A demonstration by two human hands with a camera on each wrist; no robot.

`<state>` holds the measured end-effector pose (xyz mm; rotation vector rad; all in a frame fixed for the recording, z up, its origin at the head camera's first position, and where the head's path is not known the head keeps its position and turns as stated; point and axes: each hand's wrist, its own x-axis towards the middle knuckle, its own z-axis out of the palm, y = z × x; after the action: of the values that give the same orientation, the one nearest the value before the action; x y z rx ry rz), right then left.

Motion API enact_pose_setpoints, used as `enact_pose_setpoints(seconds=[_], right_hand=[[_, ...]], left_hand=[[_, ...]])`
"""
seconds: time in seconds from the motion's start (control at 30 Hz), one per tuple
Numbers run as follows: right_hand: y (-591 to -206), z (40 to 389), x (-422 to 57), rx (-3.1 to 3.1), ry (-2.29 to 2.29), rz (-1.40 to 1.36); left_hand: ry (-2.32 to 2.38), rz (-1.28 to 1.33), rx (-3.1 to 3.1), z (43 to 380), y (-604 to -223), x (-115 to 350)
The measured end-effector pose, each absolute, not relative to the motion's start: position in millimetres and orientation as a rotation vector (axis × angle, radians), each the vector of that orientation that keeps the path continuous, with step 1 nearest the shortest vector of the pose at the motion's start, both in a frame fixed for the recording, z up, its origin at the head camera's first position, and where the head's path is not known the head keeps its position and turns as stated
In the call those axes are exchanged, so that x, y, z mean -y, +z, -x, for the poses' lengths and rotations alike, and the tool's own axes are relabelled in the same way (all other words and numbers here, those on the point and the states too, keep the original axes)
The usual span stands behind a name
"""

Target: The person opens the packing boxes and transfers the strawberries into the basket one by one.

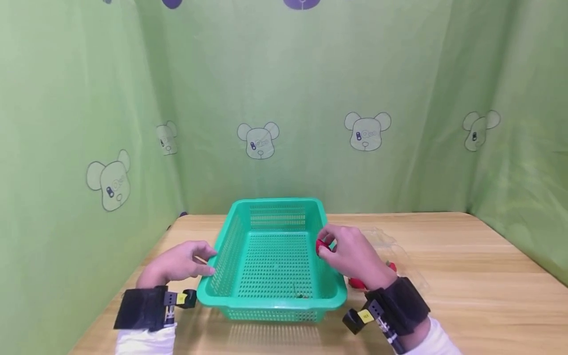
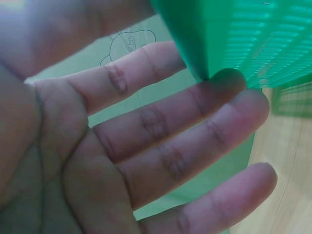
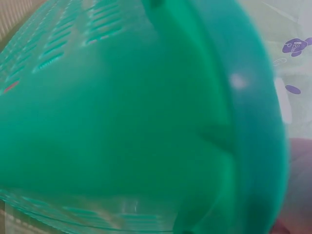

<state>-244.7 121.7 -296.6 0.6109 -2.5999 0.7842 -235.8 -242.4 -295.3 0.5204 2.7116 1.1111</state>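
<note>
A green slatted plastic basket (image 1: 272,302) stands on the table. At its left rim is my left hand (image 1: 188,260), thumb and index finger lying on top of the rim. In the left wrist view, the middle finger (image 2: 195,100) touches the basket from below, and the lower fingers stretch past it. Over the right rim, my right hand (image 1: 352,251) pinches a small red strawberry (image 1: 320,245) between thumb and fingers. The right wrist view shows mostly the basket wall (image 3: 122,122); the strawberry is nearly hidden there. A small green-topped piece (image 1: 302,296) lies at the basket's near right corner.
More strawberries (image 1: 357,283) lie right of the basket, partly behind my right forearm. Beside them is clear plastic packaging (image 1: 406,259). The wooden table (image 1: 488,296) meets green curtains (image 1: 310,172) at the back and sides.
</note>
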Motion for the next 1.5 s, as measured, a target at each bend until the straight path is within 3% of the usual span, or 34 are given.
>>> enact_pose_setpoints(seconds=[1.5], right_hand=[[-296.5,247.9,-143.6,2.614,0.786,-0.588]], left_hand=[[1.113,-0.511,-2.704,234.3,-292.2,241.2]])
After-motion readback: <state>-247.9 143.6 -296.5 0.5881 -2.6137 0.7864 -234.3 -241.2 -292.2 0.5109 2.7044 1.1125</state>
